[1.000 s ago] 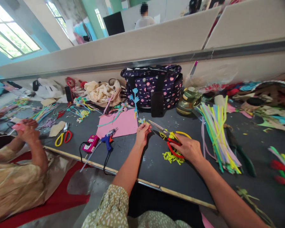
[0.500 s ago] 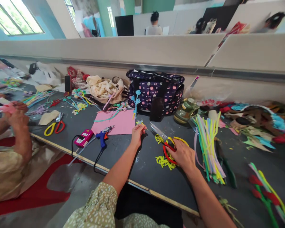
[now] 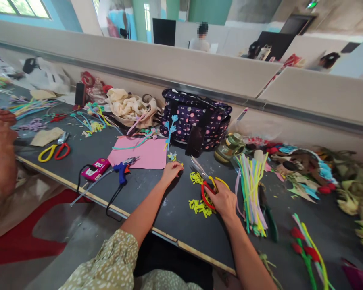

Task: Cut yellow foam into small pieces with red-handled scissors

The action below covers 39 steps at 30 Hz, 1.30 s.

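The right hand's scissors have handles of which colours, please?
The handles are red and yellow; see the head view.

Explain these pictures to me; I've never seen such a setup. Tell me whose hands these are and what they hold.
There is no machine: a person works bare-handed, and one camera worn on the head looks forward and down at the hands. The right hand holds scissors; the left hand pinches a small yellow piece. On the dark table lie yellow snippets, a pink sheet, a blue glue gun and colourful stems. Another person's hand shows at the left edge.
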Motion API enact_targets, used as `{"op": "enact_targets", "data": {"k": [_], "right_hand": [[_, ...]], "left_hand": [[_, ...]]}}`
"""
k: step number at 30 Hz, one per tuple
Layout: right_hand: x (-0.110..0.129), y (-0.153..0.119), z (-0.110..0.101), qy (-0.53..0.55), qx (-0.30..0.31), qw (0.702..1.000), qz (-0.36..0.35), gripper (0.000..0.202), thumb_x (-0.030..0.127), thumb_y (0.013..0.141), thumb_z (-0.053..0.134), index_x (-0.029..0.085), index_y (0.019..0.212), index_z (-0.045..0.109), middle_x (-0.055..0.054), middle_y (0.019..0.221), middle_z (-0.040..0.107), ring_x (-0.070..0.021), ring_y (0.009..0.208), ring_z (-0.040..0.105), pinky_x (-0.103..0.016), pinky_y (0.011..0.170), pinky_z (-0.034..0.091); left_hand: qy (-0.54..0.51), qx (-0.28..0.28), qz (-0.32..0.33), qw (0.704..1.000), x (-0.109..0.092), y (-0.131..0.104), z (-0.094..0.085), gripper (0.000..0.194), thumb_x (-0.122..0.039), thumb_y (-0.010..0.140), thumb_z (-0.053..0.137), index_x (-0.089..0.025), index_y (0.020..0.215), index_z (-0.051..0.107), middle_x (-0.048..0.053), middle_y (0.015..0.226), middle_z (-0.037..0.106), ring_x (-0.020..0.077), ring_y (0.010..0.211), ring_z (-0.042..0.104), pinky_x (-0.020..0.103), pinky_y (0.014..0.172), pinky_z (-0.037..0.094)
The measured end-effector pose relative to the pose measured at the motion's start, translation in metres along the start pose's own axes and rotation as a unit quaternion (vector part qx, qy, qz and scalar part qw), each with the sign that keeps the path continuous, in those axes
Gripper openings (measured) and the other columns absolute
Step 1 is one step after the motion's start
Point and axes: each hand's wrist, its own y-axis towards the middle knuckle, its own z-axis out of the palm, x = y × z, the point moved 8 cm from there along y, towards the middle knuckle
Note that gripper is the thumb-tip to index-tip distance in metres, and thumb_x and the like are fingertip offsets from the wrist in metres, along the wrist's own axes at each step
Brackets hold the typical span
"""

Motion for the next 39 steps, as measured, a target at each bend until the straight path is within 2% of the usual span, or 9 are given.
{"op": "enact_targets", "data": {"k": [3, 6, 15, 20, 23, 27, 31, 36, 39], "right_hand": [[-0.001, 0.000, 0.000, 0.001, -0.004, 1.000, 0.001, 0.047, 0.057, 0.082, 0.048, 0.020, 0.106, 0.062, -0.004, 0.088, 0.068, -0.0164, 0.076, 0.062, -0.027, 0.062, 0.042], [0.001, 0.000, -0.001, 0.008, -0.001, 1.000, -0.006, 0.047, 0.057, 0.081, 0.048, 0.020, 0.107, 0.062, -0.004, 0.085, 0.068, -0.0163, 0.076, 0.062, -0.026, 0.063, 0.043], [0.015, -0.002, -0.006, -0.010, 0.007, 0.998, -0.055, 0.047, 0.055, 0.085, 0.046, 0.019, 0.111, 0.060, -0.008, 0.096, 0.068, -0.0192, 0.082, 0.062, -0.029, 0.071, 0.046], [0.017, -0.002, -0.007, -0.022, 0.006, 0.998, -0.066, 0.048, 0.053, 0.086, 0.046, 0.017, 0.113, 0.059, -0.009, 0.095, 0.068, -0.0201, 0.086, 0.062, -0.030, 0.073, 0.046], [0.011, -0.001, -0.010, -0.015, -0.011, 0.999, -0.044, 0.048, 0.054, 0.085, 0.046, 0.017, 0.112, 0.060, -0.009, 0.092, 0.068, -0.0193, 0.082, 0.062, -0.029, 0.069, 0.045], [0.002, 0.001, -0.012, 0.003, -0.023, 1.000, -0.008, 0.051, 0.057, 0.083, 0.046, 0.017, 0.110, 0.062, -0.006, 0.083, 0.067, -0.0185, 0.077, 0.062, -0.028, 0.065, 0.044], [-0.007, 0.002, -0.011, 0.020, -0.023, 0.999, 0.027, 0.051, 0.059, 0.082, 0.046, 0.018, 0.108, 0.062, -0.005, 0.080, 0.067, -0.0191, 0.076, 0.062, -0.028, 0.064, 0.043], [-0.016, 0.002, -0.006, 0.037, -0.018, 0.998, 0.057, 0.053, 0.060, 0.080, 0.047, 0.019, 0.109, 0.063, -0.006, 0.081, 0.068, -0.0199, 0.077, 0.062, -0.029, 0.066, 0.044], [-0.020, 0.002, -0.004, 0.045, -0.020, 0.996, 0.074, 0.057, 0.063, 0.079, 0.045, 0.019, 0.111, 0.063, -0.006, 0.082, 0.068, -0.0211, 0.077, 0.062, -0.030, 0.066, 0.044]], "left_hand": [[-0.025, -0.060, 0.050, 0.997, -0.006, 0.004, -0.013, 0.019, -0.035, 0.068, 0.065, -0.015, 0.067, 0.062, 0.010, 0.113, 0.063, 0.0178, 0.082, 0.061, 0.024, 0.057, 0.046], [-0.055, -0.080, 0.088, 0.991, -0.017, 0.002, -0.020, 0.020, -0.036, 0.071, 0.063, -0.016, 0.070, 0.062, 0.009, 0.102, 0.067, 0.0170, 0.080, 0.060, 0.025, 0.060, 0.045], [-0.027, 0.070, 0.163, 0.984, -0.051, -0.025, 0.015, 0.018, -0.033, 0.074, 0.063, -0.017, 0.066, 0.064, 0.009, 0.104, 0.068, 0.0154, 0.078, 0.059, 0.026, 0.068, 0.042], [0.054, -0.048, 0.210, 0.975, -0.048, -0.017, -0.009, 0.016, -0.029, 0.078, 0.058, -0.018, 0.067, 0.062, 0.009, 0.117, 0.062, 0.0178, 0.084, 0.059, 0.028, 0.070, 0.042], [0.086, -0.106, 0.238, 0.962, -0.047, -0.015, -0.019, 0.017, -0.029, 0.080, 0.055, -0.018, 0.069, 0.061, 0.008, 0.105, 0.064, 0.0175, 0.084, 0.057, 0.027, 0.070, 0.041], [0.192, -0.020, 0.269, 0.944, -0.047, -0.021, 0.008, 0.017, -0.028, 0.081, 0.054, -0.019, 0.070, 0.063, 0.004, 0.077, 0.062, 0.0154, 0.073, 0.055, 0.026, 0.068, 0.040], [0.279, 0.079, 0.270, 0.918, -0.040, -0.030, 0.036, 0.011, -0.024, 0.077, 0.060, -0.020, 0.069, 0.065, 0.004, 0.077, 0.062, 0.0166, 0.077, 0.055, 0.028, 0.074, 0.040], [0.290, 0.100, 0.241, 0.921, -0.035, -0.026, 0.037, 0.009, -0.027, 0.076, 0.061, -0.021, 0.073, 0.068, 0.004, 0.080, 0.063, 0.0166, 0.075, 0.055, 0.029, 0.072, 0.039], [0.271, 0.169, 0.241, 0.917, -0.036, -0.030, 0.047, 0.008, -0.030, 0.074, 0.065, -0.023, 0.072, 0.070, 0.003, 0.077, 0.063, 0.0172, 0.076, 0.055, 0.030, 0.075, 0.039]]}}
